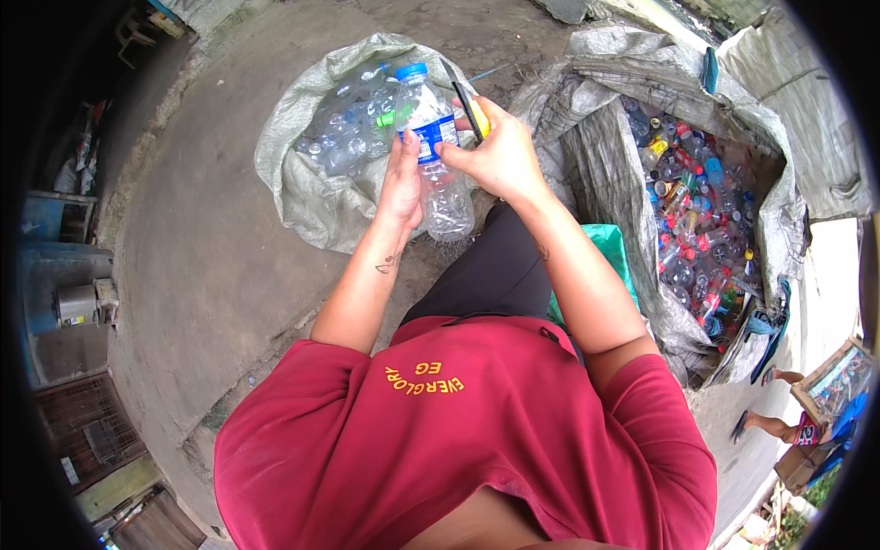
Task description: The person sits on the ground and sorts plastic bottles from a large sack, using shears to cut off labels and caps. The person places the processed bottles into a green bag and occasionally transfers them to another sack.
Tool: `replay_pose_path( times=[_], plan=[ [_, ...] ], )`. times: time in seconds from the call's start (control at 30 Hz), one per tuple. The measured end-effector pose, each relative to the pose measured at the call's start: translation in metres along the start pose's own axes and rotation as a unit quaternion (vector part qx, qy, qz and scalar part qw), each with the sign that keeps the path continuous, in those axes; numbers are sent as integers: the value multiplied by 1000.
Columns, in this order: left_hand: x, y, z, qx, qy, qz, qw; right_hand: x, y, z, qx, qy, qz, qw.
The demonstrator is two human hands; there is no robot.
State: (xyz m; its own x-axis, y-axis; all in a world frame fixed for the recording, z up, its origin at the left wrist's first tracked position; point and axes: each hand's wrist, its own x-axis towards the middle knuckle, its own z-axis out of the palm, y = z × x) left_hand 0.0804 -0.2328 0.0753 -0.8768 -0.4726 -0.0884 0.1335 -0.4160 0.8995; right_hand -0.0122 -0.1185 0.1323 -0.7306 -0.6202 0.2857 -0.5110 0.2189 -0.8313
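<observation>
A clear plastic bottle (445, 199) with a blue cap and a blue printed label (432, 141) is held upright before me. My left hand (402, 179) grips it from the left, thumb against the label. On the other side, my right hand (505, 148) has its thumb on the label's right part. Between the fingers of that same hand is a yellow and black utility knife (473, 115), its blade pointing up and away from me. Just behind the bottle, an open woven sack (282, 148) holds clear plastic bottles (344, 141), one with a green cap.
A larger woven sack (595, 158) on the right is filled with mixed plastic bottles (694, 213). A green bag (608, 247) lies by my right arm. A person's legs (766, 423) show at the far right. Metal appliances (75, 306) line the left edge of the concrete floor (185, 206).
</observation>
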Motion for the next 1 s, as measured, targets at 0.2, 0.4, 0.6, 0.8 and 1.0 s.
replay_pose_path(
  times=[0.2,0.4,0.6,0.8,1.0],
  plan=[
    [-5,-6,7,90,7,56,994,-5,2,-12,17,-17,-2,1000],
    [-4,-13,9,114,24,91,989,-7,2,-9,-3,-10,3,1000],
    [-6,-20,9,97,34,89,991,-2,20,1,-33,29,27,999],
    [-4,-8,4,45,-14,28,998,-6,17,-5,57,-15,38,998],
    [-4,-3,-1,67,-41,36,996,0,4,-16,13,-35,26,999]
  ],
)
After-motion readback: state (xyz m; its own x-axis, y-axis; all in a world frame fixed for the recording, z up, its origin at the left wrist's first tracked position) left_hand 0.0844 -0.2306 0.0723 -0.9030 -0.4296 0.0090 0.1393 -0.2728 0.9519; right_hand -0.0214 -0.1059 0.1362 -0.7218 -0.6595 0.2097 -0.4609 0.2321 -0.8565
